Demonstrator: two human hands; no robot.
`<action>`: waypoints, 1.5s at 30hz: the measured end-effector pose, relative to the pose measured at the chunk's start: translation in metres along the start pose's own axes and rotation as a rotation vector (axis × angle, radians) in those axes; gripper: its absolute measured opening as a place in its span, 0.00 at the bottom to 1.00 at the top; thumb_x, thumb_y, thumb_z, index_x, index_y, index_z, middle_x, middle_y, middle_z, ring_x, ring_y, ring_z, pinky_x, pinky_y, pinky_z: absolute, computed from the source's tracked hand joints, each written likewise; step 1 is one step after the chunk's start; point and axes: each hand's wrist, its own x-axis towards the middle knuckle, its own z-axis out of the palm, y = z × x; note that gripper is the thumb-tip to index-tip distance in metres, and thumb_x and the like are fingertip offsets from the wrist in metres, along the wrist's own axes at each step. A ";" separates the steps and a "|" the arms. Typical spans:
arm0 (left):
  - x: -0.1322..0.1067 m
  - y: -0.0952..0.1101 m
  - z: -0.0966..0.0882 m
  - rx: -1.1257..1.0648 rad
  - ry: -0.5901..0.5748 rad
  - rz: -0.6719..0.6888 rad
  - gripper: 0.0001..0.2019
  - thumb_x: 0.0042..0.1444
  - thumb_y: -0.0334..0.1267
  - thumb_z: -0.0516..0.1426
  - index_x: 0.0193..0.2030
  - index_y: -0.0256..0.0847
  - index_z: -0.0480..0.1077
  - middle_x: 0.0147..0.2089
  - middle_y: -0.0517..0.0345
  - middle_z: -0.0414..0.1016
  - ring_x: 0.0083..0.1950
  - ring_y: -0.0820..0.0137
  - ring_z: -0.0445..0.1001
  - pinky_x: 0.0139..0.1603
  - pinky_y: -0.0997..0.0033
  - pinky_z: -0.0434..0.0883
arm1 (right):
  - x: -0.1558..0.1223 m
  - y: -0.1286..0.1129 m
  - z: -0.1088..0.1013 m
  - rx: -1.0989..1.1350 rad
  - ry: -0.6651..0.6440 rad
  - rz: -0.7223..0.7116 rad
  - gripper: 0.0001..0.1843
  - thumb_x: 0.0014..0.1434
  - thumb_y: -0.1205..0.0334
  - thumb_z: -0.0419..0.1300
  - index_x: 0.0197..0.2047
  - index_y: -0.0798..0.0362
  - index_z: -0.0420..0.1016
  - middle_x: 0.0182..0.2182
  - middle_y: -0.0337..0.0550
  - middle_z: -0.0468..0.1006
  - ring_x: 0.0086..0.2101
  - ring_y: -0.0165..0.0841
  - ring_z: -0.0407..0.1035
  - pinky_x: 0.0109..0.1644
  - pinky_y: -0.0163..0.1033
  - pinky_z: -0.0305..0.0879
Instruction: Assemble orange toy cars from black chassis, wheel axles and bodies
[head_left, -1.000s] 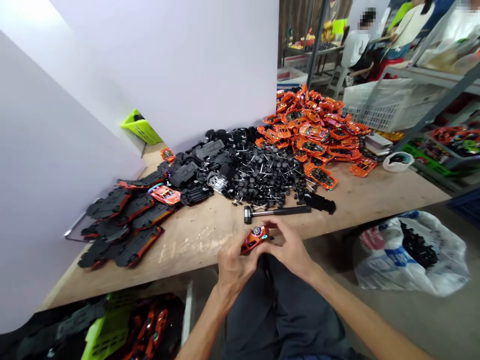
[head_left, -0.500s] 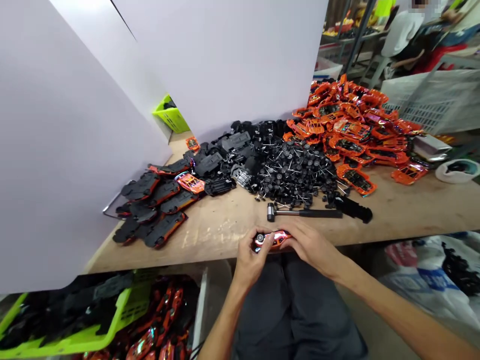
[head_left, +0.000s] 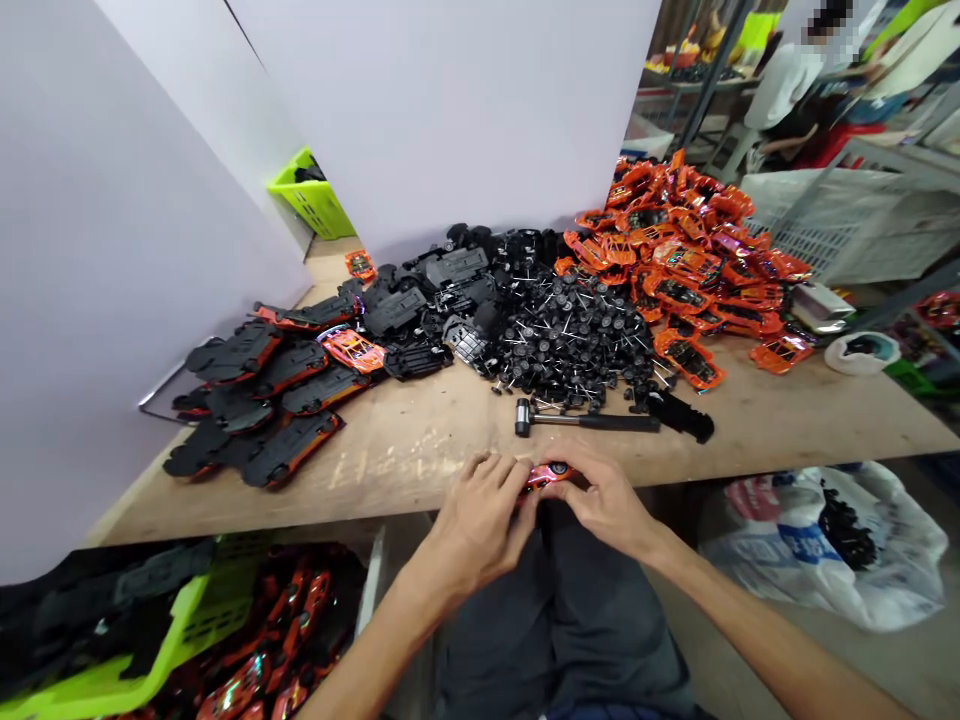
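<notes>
Hands meet at the table [head_left: 420, 455] edge: left hand [head_left: 480, 520] palm-down, fingers curled over the toy car [head_left: 547, 474]; right hand [head_left: 604, 500] pinches its other end. Hammer [head_left: 585, 421] lies just beyond.

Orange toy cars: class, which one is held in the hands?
The orange car pinched between left hand and right hand; the rest lie on the bench or in the green basket below.

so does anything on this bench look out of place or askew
Only mildly: among the upturned cars at the left, black undersides showing, one orange car lies body-side up and skewed. The left hand and right hand grip a toy car.
</notes>
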 end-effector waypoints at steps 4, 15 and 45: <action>-0.008 0.017 0.013 -0.074 0.080 -0.073 0.21 0.46 0.28 0.66 0.49 0.44 0.76 0.54 0.42 0.73 0.67 0.40 0.60 0.76 0.44 0.38 | -0.004 -0.023 0.003 0.063 -0.016 0.146 0.06 0.66 0.60 0.64 0.45 0.49 0.76 0.42 0.42 0.81 0.42 0.38 0.76 0.48 0.41 0.73; -0.036 0.000 0.035 -1.040 -0.037 -0.669 0.10 0.48 0.37 0.62 0.38 0.39 0.70 0.28 0.62 0.63 0.29 0.70 0.61 0.37 0.67 0.62 | 0.045 0.025 -0.053 -0.899 -0.078 -0.232 0.12 0.71 0.54 0.61 0.49 0.53 0.78 0.46 0.54 0.77 0.46 0.47 0.68 0.50 0.50 0.65; -0.023 -0.031 0.036 -2.123 -0.137 -0.978 0.20 0.40 0.28 0.58 0.44 0.34 0.65 0.32 0.62 0.59 0.27 0.76 0.64 0.35 0.73 0.67 | 0.006 -0.015 -0.047 -0.477 -0.261 -0.259 0.32 0.66 0.74 0.52 0.67 0.37 0.75 0.38 0.41 0.84 0.35 0.35 0.79 0.40 0.38 0.78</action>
